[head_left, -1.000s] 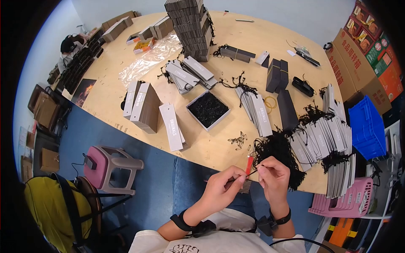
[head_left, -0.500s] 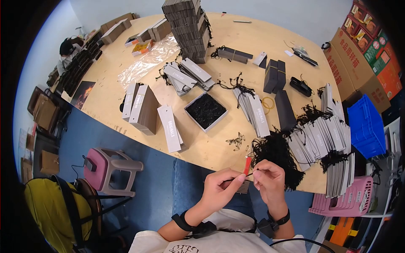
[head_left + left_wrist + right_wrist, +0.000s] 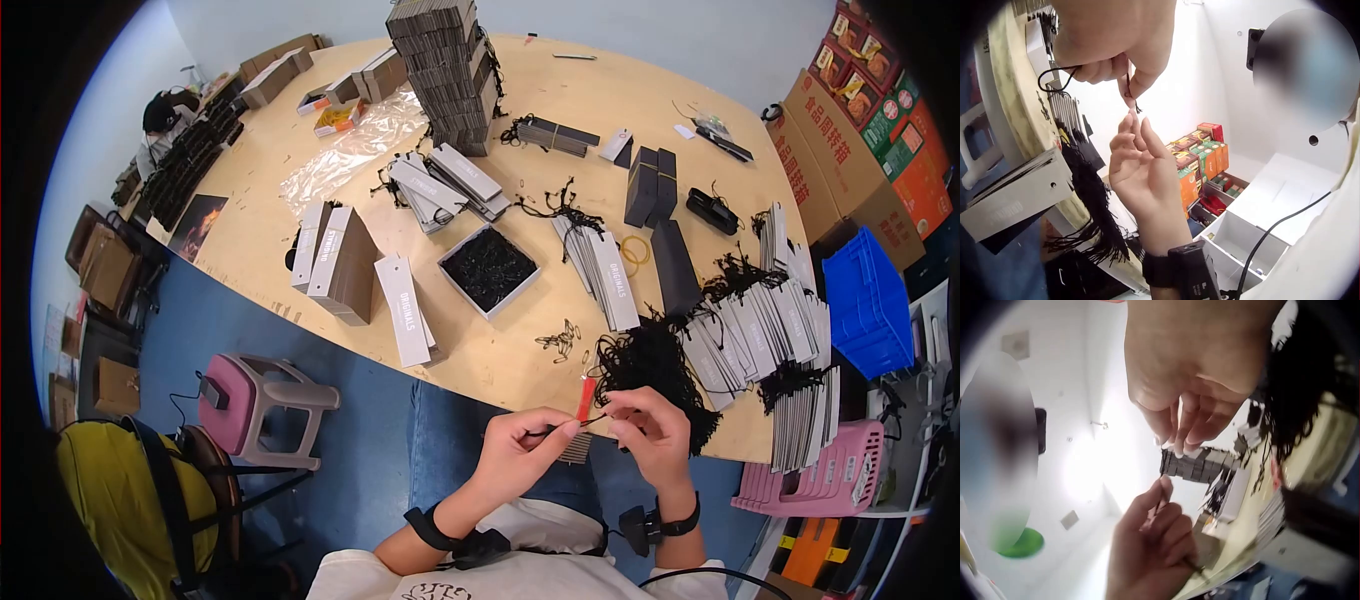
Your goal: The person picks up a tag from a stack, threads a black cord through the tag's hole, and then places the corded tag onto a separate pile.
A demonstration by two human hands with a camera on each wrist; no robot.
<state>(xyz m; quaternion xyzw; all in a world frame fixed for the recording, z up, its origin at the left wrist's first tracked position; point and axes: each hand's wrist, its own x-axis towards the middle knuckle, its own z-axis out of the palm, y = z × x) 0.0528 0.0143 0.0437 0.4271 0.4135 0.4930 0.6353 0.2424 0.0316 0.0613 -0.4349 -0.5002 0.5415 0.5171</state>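
Observation:
My left hand pinches a thin black cord between thumb and forefinger, its other fingers curled. In the left wrist view a loop of the cord stands out on one side of that hand, and a short knotted end shows past the fingertips. Close to this end is my right hand, its thumb and fingers bent and apart; in the left wrist view they grip nothing. Beyond the hands lie a red-handled tool, a heap of black cords and small metal pins. A stack of cards is partly hidden below the hands.
On the table stand a box of black pieces, piles of grey tags, a tall tag stack and corded tags. A blue crate is at the right, a pink stool at the left.
My right hand has shifted slightly, and its thumb and fingers have spread near the cord's end. The left hand keeps its pinch almost in place.

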